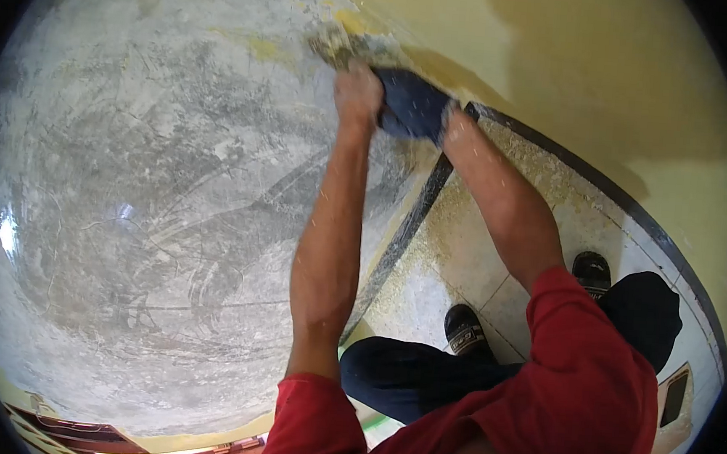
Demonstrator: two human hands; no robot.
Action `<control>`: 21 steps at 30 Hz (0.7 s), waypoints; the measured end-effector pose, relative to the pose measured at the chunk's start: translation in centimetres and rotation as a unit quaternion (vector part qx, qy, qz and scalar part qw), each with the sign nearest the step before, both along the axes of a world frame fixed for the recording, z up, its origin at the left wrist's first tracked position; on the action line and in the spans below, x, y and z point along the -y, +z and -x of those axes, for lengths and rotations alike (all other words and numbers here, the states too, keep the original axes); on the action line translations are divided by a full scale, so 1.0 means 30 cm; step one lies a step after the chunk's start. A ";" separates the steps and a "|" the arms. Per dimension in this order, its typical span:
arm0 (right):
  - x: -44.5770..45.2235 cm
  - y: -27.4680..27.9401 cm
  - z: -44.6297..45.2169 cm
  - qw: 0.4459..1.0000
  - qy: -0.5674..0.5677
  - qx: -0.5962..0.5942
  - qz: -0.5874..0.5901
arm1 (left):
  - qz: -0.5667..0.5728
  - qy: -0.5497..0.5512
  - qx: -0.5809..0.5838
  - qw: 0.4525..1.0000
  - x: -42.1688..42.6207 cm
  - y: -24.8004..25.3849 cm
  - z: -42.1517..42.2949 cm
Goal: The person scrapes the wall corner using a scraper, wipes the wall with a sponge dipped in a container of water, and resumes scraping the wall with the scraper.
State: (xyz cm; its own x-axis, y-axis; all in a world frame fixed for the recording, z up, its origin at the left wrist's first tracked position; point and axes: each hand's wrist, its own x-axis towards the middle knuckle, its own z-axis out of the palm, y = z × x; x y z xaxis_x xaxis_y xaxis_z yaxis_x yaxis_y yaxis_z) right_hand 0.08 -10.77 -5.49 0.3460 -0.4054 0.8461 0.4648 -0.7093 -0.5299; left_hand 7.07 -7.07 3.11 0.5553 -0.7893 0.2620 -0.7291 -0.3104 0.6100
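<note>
My bare left hand (358, 94) is closed around the front of a scraper (334, 46), close to its blade. The blade lies against the wall at the boundary between grey bare surface and yellow paint, and motion blurs it. Just behind, my right hand (412, 104) wears a dark blue glove and is closed around the rear of the same tool; the glove hides the handle. The scraped wall (172, 188) is mottled grey with scratches, and yellow patches (266, 49) remain near the blade.
Yellow painted wall (611, 67) meets the scraped wall at a corner. Dark baseboard (419, 210) edges the tiled floor (464, 234), which is strewn with pale flakes. My black shoes (463, 329) stand there. A dark phone-like rectangle (674, 399) lies at the lower right.
</note>
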 end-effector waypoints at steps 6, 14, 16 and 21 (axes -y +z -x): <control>-0.028 0.043 0.111 0.966 0.191 0.022 -0.170 | -0.018 0.008 0.125 0.992 -0.050 0.006 0.109; -0.052 0.043 0.106 0.968 0.179 0.002 -0.178 | -0.003 0.034 0.092 0.995 -0.045 0.040 0.122; 0.000 0.056 0.066 0.998 -0.001 0.064 0.007 | 0.026 0.005 0.094 0.995 -0.036 0.033 0.085; -0.036 0.048 0.110 0.994 0.088 -0.016 -0.055 | -0.010 0.015 0.108 0.994 -0.036 0.037 0.093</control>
